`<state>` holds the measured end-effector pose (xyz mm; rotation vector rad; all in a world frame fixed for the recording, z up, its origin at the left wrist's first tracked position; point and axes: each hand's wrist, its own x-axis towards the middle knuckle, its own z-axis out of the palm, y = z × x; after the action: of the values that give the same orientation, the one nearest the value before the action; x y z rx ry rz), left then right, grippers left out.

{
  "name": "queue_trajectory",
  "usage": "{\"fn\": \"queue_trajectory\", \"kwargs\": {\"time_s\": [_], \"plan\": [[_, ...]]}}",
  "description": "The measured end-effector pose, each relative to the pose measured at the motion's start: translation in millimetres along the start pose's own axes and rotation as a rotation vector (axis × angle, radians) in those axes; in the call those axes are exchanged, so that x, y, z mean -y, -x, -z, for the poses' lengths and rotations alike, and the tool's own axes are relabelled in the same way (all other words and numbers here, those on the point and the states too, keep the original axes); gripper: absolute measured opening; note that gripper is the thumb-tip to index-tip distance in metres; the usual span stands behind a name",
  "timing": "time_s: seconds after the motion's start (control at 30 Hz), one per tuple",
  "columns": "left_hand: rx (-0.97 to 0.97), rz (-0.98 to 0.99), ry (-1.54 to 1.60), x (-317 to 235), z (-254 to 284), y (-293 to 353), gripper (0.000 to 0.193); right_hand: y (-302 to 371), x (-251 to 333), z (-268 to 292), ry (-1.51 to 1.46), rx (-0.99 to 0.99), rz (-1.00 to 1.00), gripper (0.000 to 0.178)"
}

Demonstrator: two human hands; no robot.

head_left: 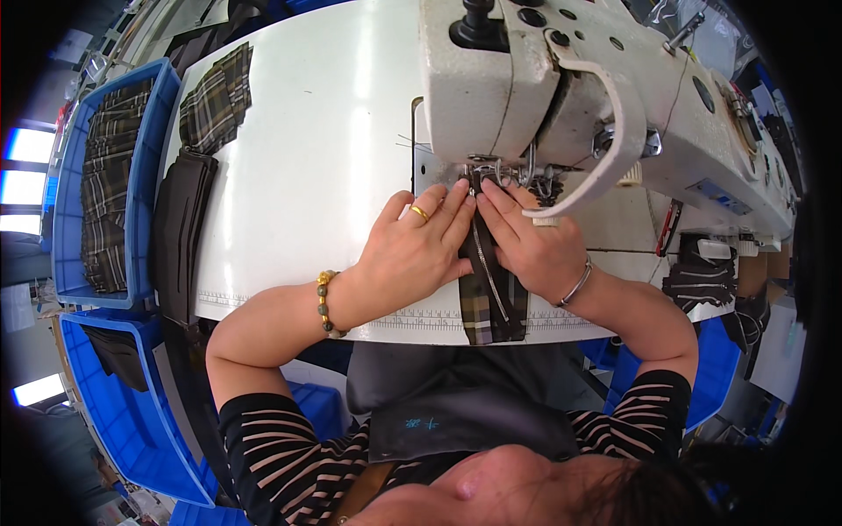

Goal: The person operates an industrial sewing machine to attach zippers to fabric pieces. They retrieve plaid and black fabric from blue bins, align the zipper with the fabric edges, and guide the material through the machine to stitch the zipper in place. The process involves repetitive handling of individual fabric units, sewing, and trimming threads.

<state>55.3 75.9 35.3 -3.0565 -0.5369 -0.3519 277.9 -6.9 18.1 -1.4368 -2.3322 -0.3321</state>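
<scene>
A dark zipper with metal teeth [488, 273] lies lengthwise on a strip of plaid fabric [476, 317], running from the front edge of the table up under the needle area of a white sewing machine [491, 96]. My left hand [408, 241] rests flat on its left side, fingers stretched toward the presser foot [478, 167]. On the other side my right hand [535, 250] presses down with its fingers extended. Fingertips of both hands come close together at the zipper's upper end, just in front of the foot. The needle tip cannot be made out.
Plaid pieces [217, 98] and a dark fabric stack [182, 232] lie at the table's left. Beyond stands a blue crate [160, 114] with plaid pieces; another blue crate [132, 421] is below. Several zippers [700, 282] lie at right, near a red-handled tool [668, 228].
</scene>
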Motion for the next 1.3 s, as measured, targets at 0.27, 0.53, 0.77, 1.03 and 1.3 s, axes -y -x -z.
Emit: {"fn": "queue_trajectory", "kwargs": {"time_s": [0.27, 0.53, 0.77, 1.03, 1.3], "plan": [[0.029, 0.018, 0.012, 0, 0, -1, 0.082, 2, 1, 1, -0.003, 0.034, -0.021, 0.057], [0.002, 0.030, 0.063, 2, -7, -8, 0.078, 7, -4, 3, 0.023, 0.102, -0.042, 0.072], [-0.007, 0.054, 0.051, 2, -9, -8, 0.078, 6, -8, 3, 0.006, 0.096, -0.043, 0.070], [-0.122, 0.051, 0.070, 0, -8, -10, 0.057, 4, -10, 4, 0.022, 0.054, 0.012, 0.070], [-0.238, -0.335, -0.031, -36, -3, 25, 0.042, 35, 22, 26, 0.059, 0.178, -0.004, 0.074]]}}
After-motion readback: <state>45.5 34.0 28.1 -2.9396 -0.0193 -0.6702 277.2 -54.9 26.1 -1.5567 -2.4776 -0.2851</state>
